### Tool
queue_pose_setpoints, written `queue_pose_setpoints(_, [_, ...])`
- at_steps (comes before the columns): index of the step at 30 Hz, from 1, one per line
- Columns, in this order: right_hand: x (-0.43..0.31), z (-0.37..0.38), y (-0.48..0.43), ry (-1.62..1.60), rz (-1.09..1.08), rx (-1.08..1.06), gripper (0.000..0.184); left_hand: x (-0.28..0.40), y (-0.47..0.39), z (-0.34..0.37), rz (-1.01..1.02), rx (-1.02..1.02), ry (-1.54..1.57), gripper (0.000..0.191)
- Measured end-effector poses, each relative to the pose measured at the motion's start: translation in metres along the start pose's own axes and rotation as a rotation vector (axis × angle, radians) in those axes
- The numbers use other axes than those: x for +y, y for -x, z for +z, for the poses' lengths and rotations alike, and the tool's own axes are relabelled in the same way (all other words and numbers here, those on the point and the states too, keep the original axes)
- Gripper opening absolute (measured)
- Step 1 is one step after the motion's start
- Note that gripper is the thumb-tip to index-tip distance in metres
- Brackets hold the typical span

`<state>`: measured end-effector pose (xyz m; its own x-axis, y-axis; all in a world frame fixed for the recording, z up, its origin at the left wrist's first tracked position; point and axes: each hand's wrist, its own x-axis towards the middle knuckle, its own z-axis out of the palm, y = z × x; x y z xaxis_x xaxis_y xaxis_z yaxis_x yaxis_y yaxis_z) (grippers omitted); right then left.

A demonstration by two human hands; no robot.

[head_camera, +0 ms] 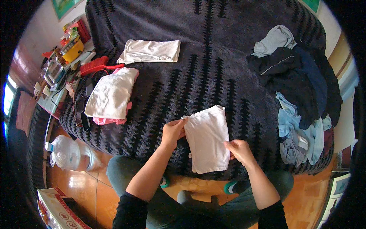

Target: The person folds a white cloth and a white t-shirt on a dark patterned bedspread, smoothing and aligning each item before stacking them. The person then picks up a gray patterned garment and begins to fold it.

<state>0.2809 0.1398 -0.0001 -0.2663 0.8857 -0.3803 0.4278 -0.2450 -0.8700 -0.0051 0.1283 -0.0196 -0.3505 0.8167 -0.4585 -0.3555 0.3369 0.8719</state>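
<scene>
A folded white cloth garment (208,140) lies near the front edge of a sofa with a dark plush cover (160,100). My left hand (173,133) pinches its upper left corner between thumb and fingers. On the opposite side, my right hand (238,150) grips the right edge below the middle, thumb on top. Further left, a folded white garment (110,94) rests on a folded pink one (110,121). A folded off-white garment (153,51) lies towards the backrest.
Dark clothes (297,77), a grey garment (274,41) and light blue denim (314,137) are heaped at right. A red brush (95,65) lies by a cluttered side table (54,98) at left. A large plastic bottle (70,153) and a carton (61,210) are on the floor.
</scene>
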Motion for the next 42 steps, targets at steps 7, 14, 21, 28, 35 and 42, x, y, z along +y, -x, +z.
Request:
queue_pose_setpoints(7, [0.009,-0.002,-0.002,-0.119,0.038,-0.058,0.031,-0.011,-0.015,0.004,0.061,0.055,0.054,0.03])
queue_pose_setpoints(14, [0.015,-0.002,-0.003,-0.025,0.015,-0.001,0.03,-0.003,-0.007,0.001,0.023,0.031,0.138,0.033])
queue_pose_setpoints(21, [0.016,-0.001,0.01,0.096,0.096,-0.167,0.046,-0.001,0.037,-0.003,-0.128,-0.111,0.097,0.05])
queue_pose_setpoints(28, [0.016,0.004,0.02,0.093,0.185,-0.392,0.047,-0.029,0.056,0.001,0.122,-0.12,-0.481,0.041])
queue_pose_setpoints(35, [0.007,-0.007,0.017,0.045,0.298,-0.506,0.039,-0.028,0.057,-0.002,-0.01,-0.089,-0.159,0.034])
queue_pose_setpoints(42, [0.007,-0.008,0.018,0.058,0.249,-0.559,0.04,-0.047,0.108,0.001,-0.157,-0.249,-0.23,0.043])
